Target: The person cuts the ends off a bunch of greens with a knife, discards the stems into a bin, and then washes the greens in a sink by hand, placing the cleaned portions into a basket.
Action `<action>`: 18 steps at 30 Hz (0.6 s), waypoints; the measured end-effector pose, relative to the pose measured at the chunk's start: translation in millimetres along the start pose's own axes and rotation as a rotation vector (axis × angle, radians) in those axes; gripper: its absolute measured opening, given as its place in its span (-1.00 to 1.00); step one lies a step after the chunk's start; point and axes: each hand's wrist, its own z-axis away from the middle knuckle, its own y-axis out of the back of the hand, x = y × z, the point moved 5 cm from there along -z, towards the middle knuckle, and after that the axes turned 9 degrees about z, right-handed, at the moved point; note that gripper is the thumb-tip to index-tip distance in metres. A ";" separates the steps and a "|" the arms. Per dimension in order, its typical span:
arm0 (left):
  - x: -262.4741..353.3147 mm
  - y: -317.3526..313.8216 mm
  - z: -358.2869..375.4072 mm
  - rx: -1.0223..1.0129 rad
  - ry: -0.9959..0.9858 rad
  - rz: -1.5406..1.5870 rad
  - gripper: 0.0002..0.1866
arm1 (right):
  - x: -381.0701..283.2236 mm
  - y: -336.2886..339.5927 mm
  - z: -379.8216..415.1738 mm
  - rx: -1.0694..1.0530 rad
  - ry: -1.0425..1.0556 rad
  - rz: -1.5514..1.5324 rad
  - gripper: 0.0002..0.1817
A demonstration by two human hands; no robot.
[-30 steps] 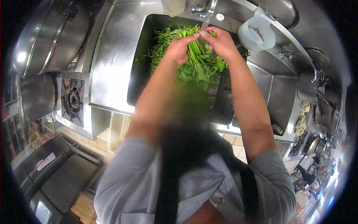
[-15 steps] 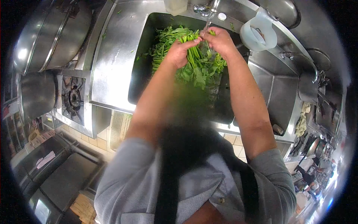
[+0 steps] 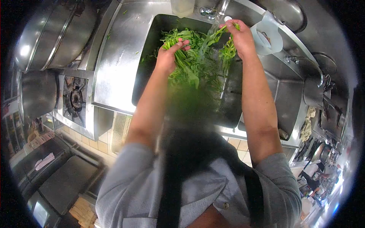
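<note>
My left hand (image 3: 167, 59) is closed round the stems of a bunch of leafy greens (image 3: 187, 70), at the left of the sink basin (image 3: 143, 81). Its leaves hang down towards me, the lower part blurred. To the right and higher, my right hand (image 3: 243, 38) pinches a smaller clump of green stems and leaves (image 3: 228, 51) that droops from the fingers. Between both hands, running water (image 3: 208, 42) falls from the spout (image 3: 223, 7) onto the greens. More loose greens (image 3: 186, 36) lie in the basin behind my left hand.
A second steel basin (image 3: 285, 89) adjoins on the right. A translucent pitcher (image 3: 275, 36) stands behind my right hand, and a cloudy container (image 3: 182, 7) at the back edge. Left are the steel counter (image 3: 116, 60), a gas burner (image 3: 76, 97) and large pots (image 3: 49, 38).
My hands have moved apart, the left one leftward with the larger bunch, the right one up and to the right with a small clump. The water stream now shows between them.
</note>
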 end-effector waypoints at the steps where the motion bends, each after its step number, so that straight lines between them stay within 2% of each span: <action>1: 2.1 -2.6 -1.4 -0.014 -0.010 -0.050 -0.81 | -1.6 -0.4 1.2 -0.005 -0.015 -0.024 -0.75; 3: 4.9 -7.4 -3.3 -0.028 -0.024 -0.100 -0.81 | -4.6 -4.2 3.7 -0.011 -0.027 -0.048 -0.76; 5: 12.3 -26.0 -2.6 -0.085 -0.049 -0.138 -0.80 | 3.1 -14.3 5.3 -0.028 -0.116 -0.374 -0.73; 6: 13.3 -33.5 -1.3 -0.070 -0.020 -0.107 -0.77 | 7.3 -19.5 6.3 -0.041 -0.100 -0.427 -0.61; 7: 13.8 -38.6 -3.0 -0.079 -0.027 -0.108 -0.77 | -2.0 -19.8 9.6 -0.038 -0.089 -0.426 -0.61; 9: 13.7 -49.4 -4.9 -0.149 -0.039 -0.113 -0.75 | -15.8 -30.2 28.0 -0.183 -0.254 0.095 -0.53; 11: 10.8 -57.9 -3.8 -0.177 -0.025 -0.115 -0.74 | -12.2 -49.9 30.6 -0.268 -0.032 0.253 -0.56; 12: 8.5 -62.1 -3.0 -0.196 -0.005 -0.117 -0.73 | -10.3 -56.4 33.9 -0.215 0.099 0.283 -0.61; 14: 0.5 -65.5 -11.4 -0.274 0.034 -0.068 -0.69 | -7.2 -61.2 37.6 -0.254 0.089 0.298 -0.63; 18: -2.8 -66.7 -7.1 -0.303 0.137 -0.009 -0.68 | -1.2 -47.6 35.3 -0.242 0.020 0.239 -0.65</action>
